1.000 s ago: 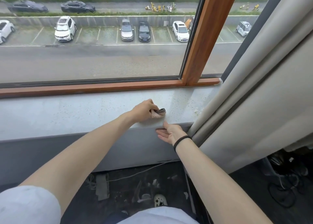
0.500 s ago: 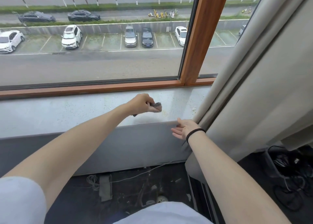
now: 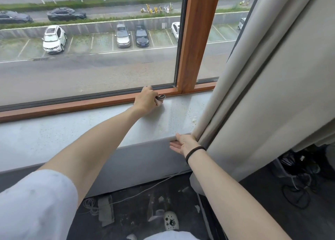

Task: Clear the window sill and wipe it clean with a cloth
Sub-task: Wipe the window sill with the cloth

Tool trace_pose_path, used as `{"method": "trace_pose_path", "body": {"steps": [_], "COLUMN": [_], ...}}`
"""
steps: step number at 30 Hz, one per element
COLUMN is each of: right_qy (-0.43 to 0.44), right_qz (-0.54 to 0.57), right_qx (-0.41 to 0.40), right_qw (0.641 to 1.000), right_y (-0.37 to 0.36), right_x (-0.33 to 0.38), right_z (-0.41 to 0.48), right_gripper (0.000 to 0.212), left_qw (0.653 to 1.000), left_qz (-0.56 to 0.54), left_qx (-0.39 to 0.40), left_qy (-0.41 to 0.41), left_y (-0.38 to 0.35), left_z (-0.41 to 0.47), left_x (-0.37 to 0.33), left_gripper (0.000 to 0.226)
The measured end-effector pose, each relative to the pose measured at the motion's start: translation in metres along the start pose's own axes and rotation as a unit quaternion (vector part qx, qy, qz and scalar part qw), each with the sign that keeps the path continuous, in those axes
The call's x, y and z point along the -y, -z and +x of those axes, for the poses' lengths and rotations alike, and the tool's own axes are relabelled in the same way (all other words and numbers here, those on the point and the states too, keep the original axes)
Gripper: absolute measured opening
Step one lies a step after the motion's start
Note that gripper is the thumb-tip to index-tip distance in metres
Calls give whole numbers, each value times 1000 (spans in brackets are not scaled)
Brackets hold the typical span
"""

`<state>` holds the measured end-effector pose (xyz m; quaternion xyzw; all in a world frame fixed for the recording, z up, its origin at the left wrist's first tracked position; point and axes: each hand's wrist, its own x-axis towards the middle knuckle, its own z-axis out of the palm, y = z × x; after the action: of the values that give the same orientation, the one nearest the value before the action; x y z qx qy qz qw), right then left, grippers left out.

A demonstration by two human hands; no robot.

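Wiping stroke reaches back of sill

Fig.: L hand (image 3: 147,100) w/ fingers curled tight round bunched cloth (image 3: 161,96), now at rear of window sill (image 3: 72,130), up against the wooden frame (image 3: 90,103); 0.5 s ago it was near the front edge. R hand (image 3: 183,144), fingers straight & holding nothing, stays flat against the sill's front edge, just beside the curtain (image 3: 253,94).

Left hand (image 3: 147,101) with cloth (image 3: 161,96) moved back — against the frame (image 3: 72,106).
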<state>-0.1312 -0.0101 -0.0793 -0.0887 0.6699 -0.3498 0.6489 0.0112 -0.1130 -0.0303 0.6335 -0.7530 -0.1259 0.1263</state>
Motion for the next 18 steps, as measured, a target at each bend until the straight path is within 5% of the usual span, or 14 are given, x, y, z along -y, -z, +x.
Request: {"method": "trace_pose_path", "body": {"steps": [12,18], "right_qy": [7,5], "right_qz": [12,8], "right_qx": [-2,-8], "right_qw": [1000,1000], "right_y": [3,2], "right_x": [1,-1], "right_z": [9,12], "right_gripper": [34,39], "left_qw": [998,995], "left_qz": [-18,23], "left_qx": [-40,15], "left_qy": [-44,-93], "left_y": [-45,-46], "left_z": [8,-15], "left_x": [15,13], "left_gripper": [47,63]}}
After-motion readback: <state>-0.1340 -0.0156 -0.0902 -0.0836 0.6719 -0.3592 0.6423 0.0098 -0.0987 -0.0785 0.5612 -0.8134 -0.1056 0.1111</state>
